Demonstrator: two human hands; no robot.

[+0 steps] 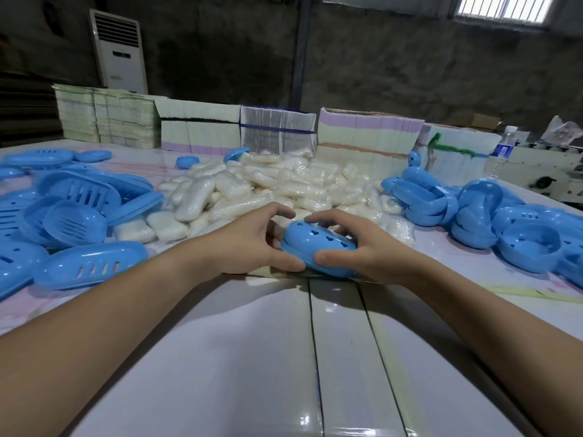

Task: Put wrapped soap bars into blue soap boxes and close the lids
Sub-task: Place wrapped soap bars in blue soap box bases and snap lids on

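- Blue plastic soap box (pixel 318 249), lid on and pierced with small heart-shaped holes, sits at the middle of the table (pixel 220 357), tilted slightly toward the left.
- Left hand (pixel 252 244) grasps the box's left end: thumb curled along the near rim, fingers arched over the far side.
- Right hand (pixel 362 247) grasps the right end: thumb pressed on the near rim, index finger resting on the lid's top.
- Both forearms reach in from the lower corners and meet at the box.
- Wrapped soap bars (pixel 262 187), white in clear film, lie heaped just behind the hands.
- Slotted blue trays (pixel 79 216) are piled at the left, some nested, one lying alone nearer the front edge.
- Blue lids (pixel 473 212) are piled at the right, several standing on edge in a row.
- Stacks of flat cartons (pixel 195 127), pale green, white and lilac, line the far edge of the table.
- Water bottle (pixel 504 146) stands at the far right beside the stacks.
- Floor-standing air conditioner (pixel 118 52), white, stands against the dark wall behind.
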